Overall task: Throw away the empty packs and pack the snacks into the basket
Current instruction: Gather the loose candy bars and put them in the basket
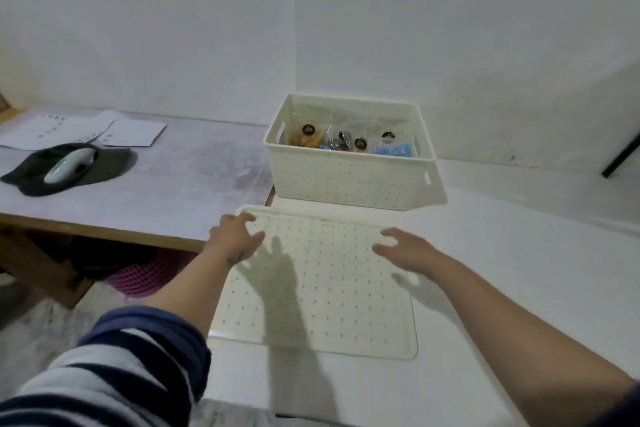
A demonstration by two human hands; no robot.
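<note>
1. The basket (353, 163) sat at the back of the white table (502, 270), snack packs (349, 140) already inside
2. Its lid (322, 288) lay flat just in front, long axis running away from the person
3. The left hand (235, 236) touched the lid's far-left corner, fingers spread; the right hand (408, 251) hovered spread over the right edge, equally near
</note>
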